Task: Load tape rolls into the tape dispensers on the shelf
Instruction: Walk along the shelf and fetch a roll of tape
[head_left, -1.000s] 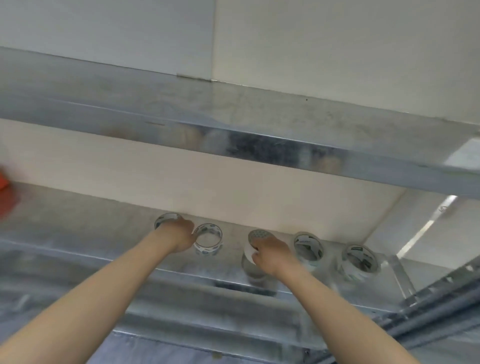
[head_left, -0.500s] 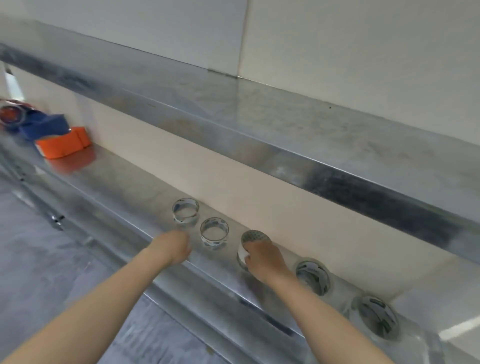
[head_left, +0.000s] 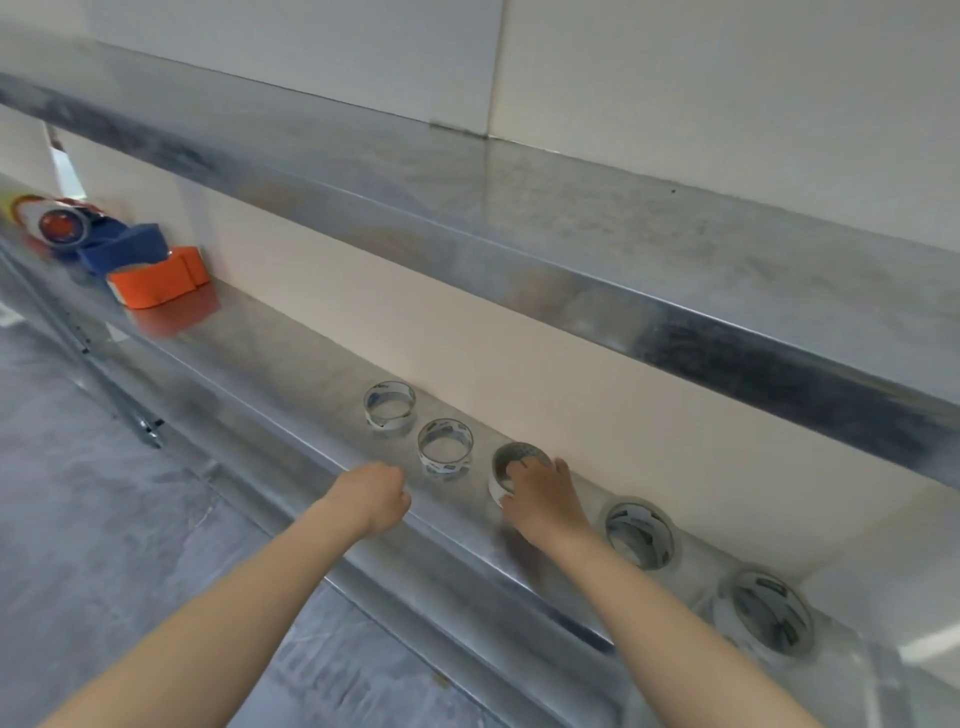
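Several clear tape rolls lie in a row on the metal shelf (head_left: 270, 358). My right hand (head_left: 543, 499) grips the middle tape roll (head_left: 511, 460), fingers over its rim. My left hand (head_left: 376, 496) is closed in a fist at the shelf's front edge, holding nothing, just short of the second roll (head_left: 445, 442). The leftmost roll (head_left: 389, 404) lies beyond it. Two more rolls (head_left: 641, 535) (head_left: 763, 618) sit to the right. At the far left stand an orange tape dispenser (head_left: 161, 278) and a blue tape dispenser (head_left: 122, 249) with a roll (head_left: 62, 226) in it.
An upper metal shelf (head_left: 519, 218) overhangs the row of rolls. A cream wall (head_left: 519, 374) backs the lower shelf. Grey floor (head_left: 78, 493) lies below at the left. A lower shelf rail (head_left: 467, 613) runs under my forearms.
The view has swung left, bringing the dispensers into sight. My left hand has come off the leftmost roll and pulled back to the shelf edge. My right hand stays on the middle roll.
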